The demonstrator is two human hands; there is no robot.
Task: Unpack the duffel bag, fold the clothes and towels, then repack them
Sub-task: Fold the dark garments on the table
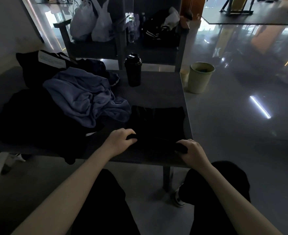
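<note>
Black garment (156, 121) flat on table (165, 92), left hand (121, 139) and right hand (193, 149) gripping its near corners

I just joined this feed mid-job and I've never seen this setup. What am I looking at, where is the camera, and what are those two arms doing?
There is no machine here: the arms belong to a person. The one picture comes from a camera worn on their head, looking forward and down. The left hand and the right hand each grip the near edge of a black garment spread on a grey table. To its left lie a crumpled blue towel and a pile of dark clothes. A black shaker bottle stands upright farther back.
</note>
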